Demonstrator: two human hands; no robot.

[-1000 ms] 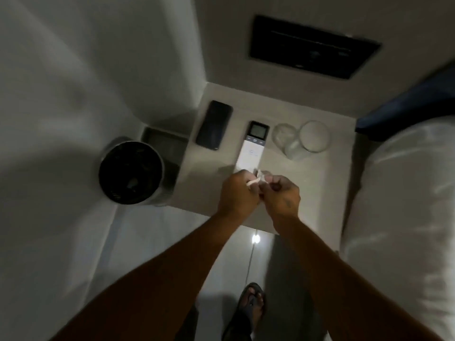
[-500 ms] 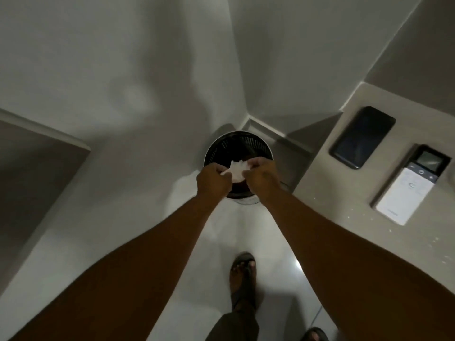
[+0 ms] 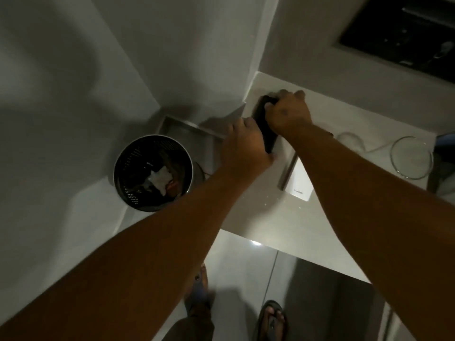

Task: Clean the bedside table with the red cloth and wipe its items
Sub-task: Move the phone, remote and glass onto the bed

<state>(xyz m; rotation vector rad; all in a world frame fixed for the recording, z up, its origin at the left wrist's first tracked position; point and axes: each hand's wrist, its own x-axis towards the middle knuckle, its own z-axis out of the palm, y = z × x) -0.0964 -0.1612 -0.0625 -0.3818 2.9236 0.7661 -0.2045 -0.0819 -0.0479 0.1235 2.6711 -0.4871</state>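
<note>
on the bedside table (image 3: 251, 207), both hands (image 3: 246, 146) around phone (image 3: 267, 134)

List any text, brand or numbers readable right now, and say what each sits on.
White remote: a small grey logo near its lower end, too blurred to read.
Dark wall panel: pale marks, none legible.
Black phone, held by the left hand and right hand: no text visible.
Waste bin and glass: none.

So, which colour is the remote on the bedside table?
White, seen in the head view: remote.
</note>
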